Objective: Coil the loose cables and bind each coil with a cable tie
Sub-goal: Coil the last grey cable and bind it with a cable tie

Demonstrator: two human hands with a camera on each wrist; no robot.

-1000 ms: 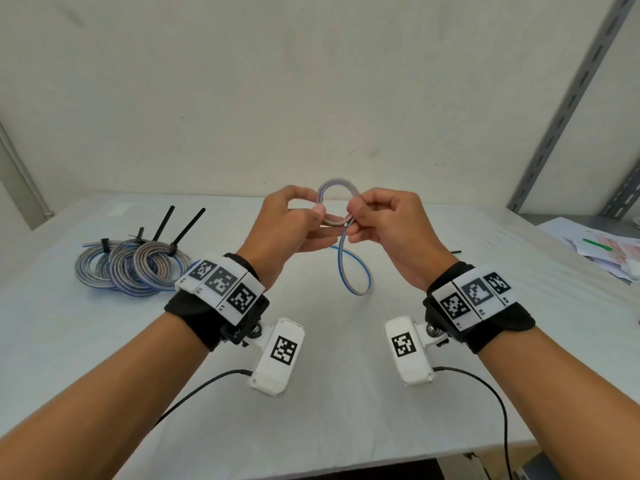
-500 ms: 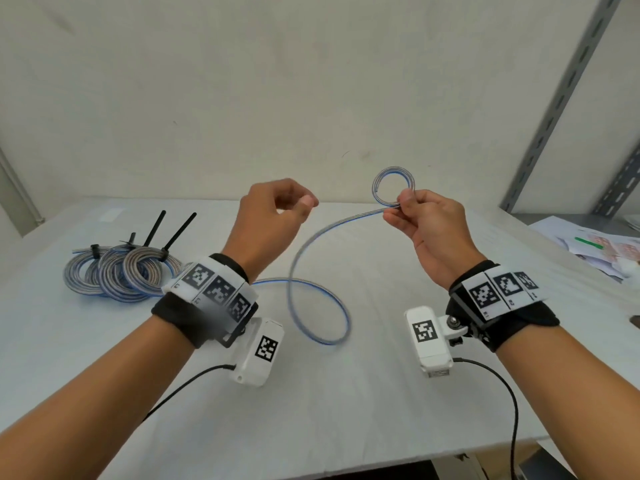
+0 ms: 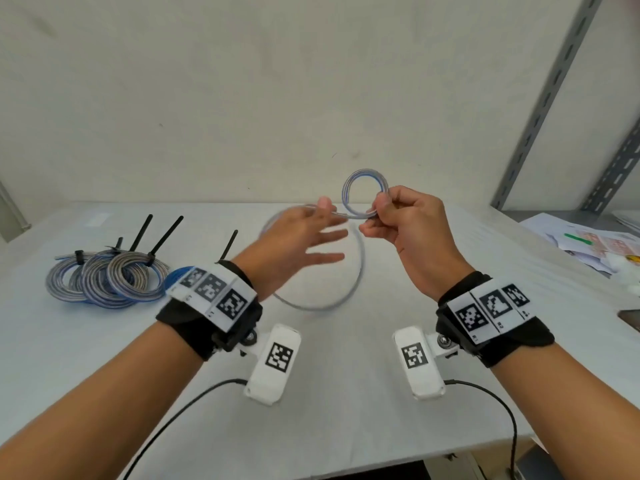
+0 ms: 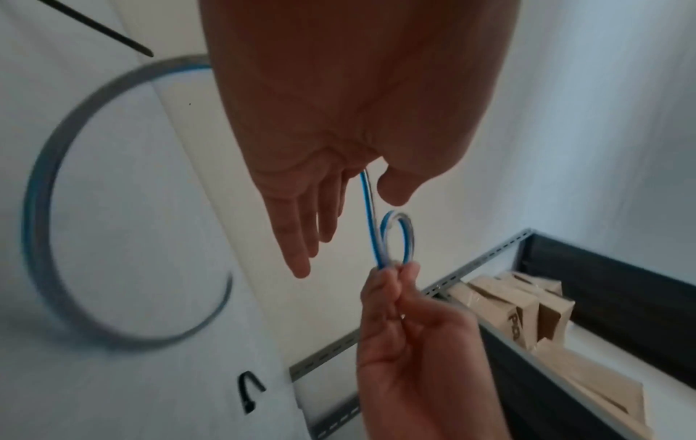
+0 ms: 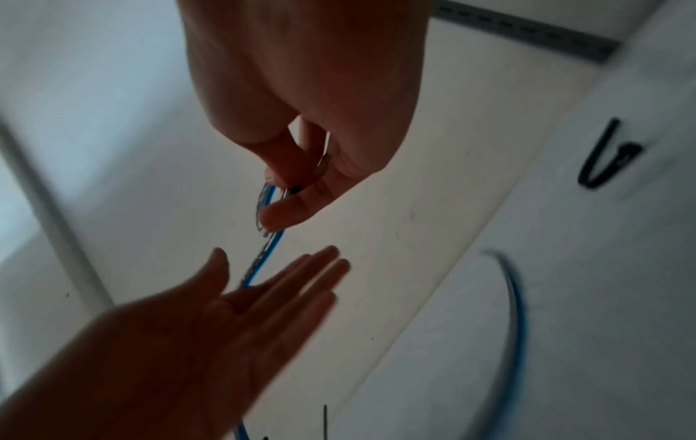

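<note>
My right hand (image 3: 379, 206) pinches a small coil (image 3: 363, 190) of blue-and-grey cable, held up above the white table (image 3: 346, 393). The left hand (image 3: 332, 220) is just left of it with its fingers straight and spread. The cable (image 4: 367, 208) runs between its thumb and fingers without being gripped. The loose rest of the cable (image 3: 325, 306) hangs in a wide blurred loop down to the table. In the right wrist view the right thumb and fingers (image 5: 286, 208) pinch the coil's base, and the open left hand (image 5: 263, 297) lies below it.
Several bound coils (image 3: 104, 282) with black tie tails sticking up lie at the left; a blue coil (image 3: 176, 273) shows behind my left wristband. A bent loose black tie (image 5: 602, 160) lies on the table. Papers (image 3: 588, 240) and a grey shelf upright (image 3: 554, 98) are on the right.
The left hand has moved right, up to the right hand, and has gone from curled to spread fingers. The loose loop has swung right under the hands. The right hand still holds the coil.
</note>
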